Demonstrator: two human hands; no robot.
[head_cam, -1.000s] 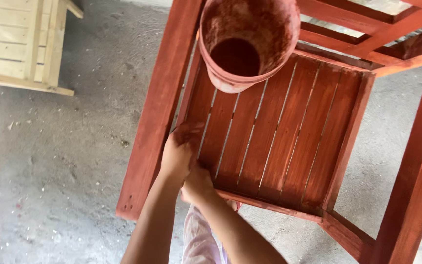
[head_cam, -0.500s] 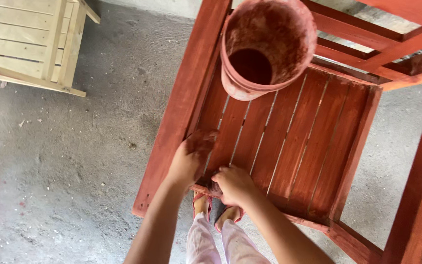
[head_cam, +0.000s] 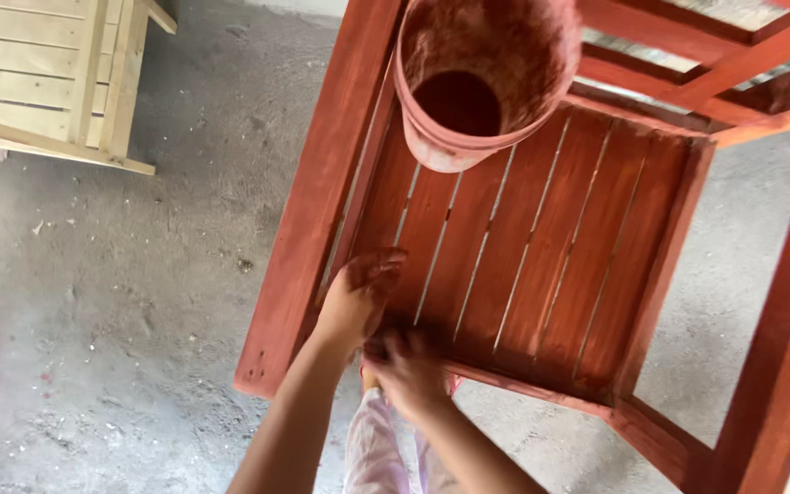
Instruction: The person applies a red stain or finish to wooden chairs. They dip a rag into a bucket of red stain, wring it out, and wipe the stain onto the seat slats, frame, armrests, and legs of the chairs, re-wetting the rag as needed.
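No packages, labels, signs or screens show anywhere in the frame. Nothing here bears print or a display.

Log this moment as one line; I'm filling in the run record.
left hand: flat on slatted shelf, stained red | right hand: at shelf's front edge, blurred | bucket: on shelf, back | floor: concrete

One red slatted chair [head_cam: 541,247], one stained bucket [head_cam: 482,73], two hands [head_cam: 358,297], one unpainted wooden piece [head_cam: 48,82]
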